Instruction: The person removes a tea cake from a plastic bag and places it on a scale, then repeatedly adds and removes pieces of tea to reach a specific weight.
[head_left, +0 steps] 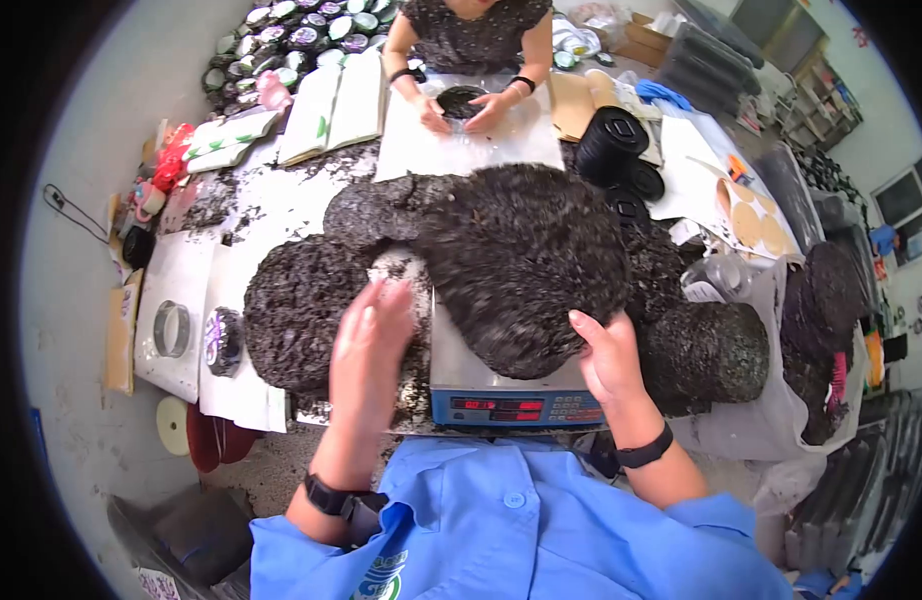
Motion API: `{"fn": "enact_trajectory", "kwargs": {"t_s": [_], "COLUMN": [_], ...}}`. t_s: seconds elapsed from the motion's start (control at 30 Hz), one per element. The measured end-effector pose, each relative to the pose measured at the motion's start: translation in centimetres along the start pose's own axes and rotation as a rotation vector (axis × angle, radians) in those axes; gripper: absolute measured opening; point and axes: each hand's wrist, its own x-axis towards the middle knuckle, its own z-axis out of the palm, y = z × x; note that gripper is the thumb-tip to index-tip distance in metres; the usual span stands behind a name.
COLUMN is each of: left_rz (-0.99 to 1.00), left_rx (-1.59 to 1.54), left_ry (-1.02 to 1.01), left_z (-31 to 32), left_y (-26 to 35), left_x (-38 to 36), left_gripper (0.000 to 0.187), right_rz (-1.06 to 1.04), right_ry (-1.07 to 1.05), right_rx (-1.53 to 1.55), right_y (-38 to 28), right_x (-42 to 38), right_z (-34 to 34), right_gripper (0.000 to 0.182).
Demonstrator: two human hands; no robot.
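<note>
Weighing step, by the look of it: large dark round compressed tea cake (526,265) resting tilted on the grey digital scale with red readout (506,395), overhanging the platform toward 12 o'clock. Next move, as a judgement, calls for settling the cake flat and clear of neighbouring cakes so that the display reads true.

Right hand (609,355) at 4 o'clock of the cake, fingers (591,325) curled loosely under its lower rim, touching and propping, not clamped hard. Left hand (369,345) at 8 o'clock, blurred, fingers spread and flat, palm down over a second dark round tea cake (299,310) lying just beside the scale; contact likely, grip none.

At 3 o'clock, a stacked cylinder of dark tea cakes (709,350). At 12 o'clock, another person's hands (466,105) on a small dark disc over white paper sheet (481,145).
</note>
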Motion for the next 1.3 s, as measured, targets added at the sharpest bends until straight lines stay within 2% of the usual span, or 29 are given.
{"fn": "enact_trajectory", "kwargs": {"t_s": [0.03, 0.07, 0.13, 0.17, 0.3, 0.4, 0.43, 0.47, 0.53, 0.57, 0.6, 0.67, 0.73, 0.77, 0.87, 0.97, 1.07, 1.13, 1.2, 1.3], "left_rz": [0.079, 0.155, 0.064, 0.044, -0.088, -0.228, -0.285, -0.342, -0.322, -0.326, -0.333, -0.325, -0.293, -0.258, -0.204, -0.272, -0.395, -0.459, -0.489, -0.49], "left_rx": [0.132, 0.27, 0.131, 0.125, 0.158, -0.033, -0.101, -0.169, -0.193, -0.21, -0.225, -0.181, -0.14, -0.14, -0.021, -0.085, -0.194, -0.269, -0.288, -0.285], "left_ry": [0.035, 0.068, -0.005, -0.022, -0.106, -0.244, -0.211, -0.182, -0.122, -0.126, -0.128, -0.169, -0.215, -0.176, -0.158, -0.174, -0.179, -0.217, -0.227, -0.216], "left_z": [-0.4, -0.9, -2.0, -2.2, -0.6, 1.9, 2.4, 3.0, 4.5, 4.9, 5.2, 5.8, 7.1, 8.0, 7.4, 7.4, 7.8, 8.1, 8.8, 9.0], "left_y": [0.5, 1.1, 2.3, 2.1, -0.7, -2.0, -2.5, -3.0, -3.0, -3.2, -3.5, -4.4, -5.2, -5.5, -6.7, -7.6, -7.9, -8.1, -8.1, -8.4], "left_x": [0.0, 0.0, -0.5, -0.6, 0.2, 1.7, 1.8, 1.9, 1.5, 1.3, 1.1, 0.7, 0.0, -0.3, -0.4, -0.4, 0.3, 1.0, 1.7, 2.6], "left_gripper": [0.05, 0.051, 0.047, 0.049, 0.057, 0.048, 0.044, 0.04, 0.035, 0.034, 0.033, 0.03, 0.03, 0.029, 0.029, 0.029, 0.028, 0.029, 0.03, 0.034], "right_rz": [-0.119, -0.148, -0.203, -0.142, 0.169, 0.318, 0.295, 0.105, -0.283, -0.353, -0.415, -0.354, -0.539, -0.614, -0.581, -0.559, -0.248, -0.12, -0.03, -0.087], "right_ry": [0.076, 0.108, 0.169, 0.217, 0.183, 0.041, 0.021, 0.059, 0.145, 0.2, 0.183, 0.001, -0.059, -0.015, -0.018, 0.021, 0.086, 0.07, 0.093, 0.177], "right_rx": [-0.357, -0.324, -0.25, -0.055, 0.293, 0.106, 0.055, -0.195, -0.689, -1.088, -1.184, -1.162, -1.387, -1.453, -1.445, -1.386, -0.876, -0.638, -0.373, 0.052], "right_y": [0.1, 0.9, 2.1, 2.6, 1.4, 1.2, 0.8, 0.9, 0.0, -2.7, -4.8, -5.3, -3.6, -2.7, -1.9, -1.2, -1.4, -1.4, -1.9, -3.6], "right_x": [-0.2, -0.4, -1.0, -1.3, -3.0, -3.9, -3.9, -3.3, -1.6, -1.8, -1.9, -1.6, 0.0, 0.7, 1.1, 1.4, 1.5, 1.7, 1.6, 1.0], "right_z": [-1.9, -3.0, -4.4, -4.2, -3.2, -4.1, -3.7, -4.3, -4.6, -3.9, -1.1, 2.4, 3.5, 3.6, 3.2, 1.6, -0.1, -1.9, -3.2, -6.4], "right_gripper": [0.044, 0.044, 0.042, 0.043, 0.052, 0.059, 0.065, 0.064, 0.064, 0.063, 0.054, 0.038, 0.026, 0.023, 0.018, 0.011, 0.004, 0.008, 0.009, 0.01]}}
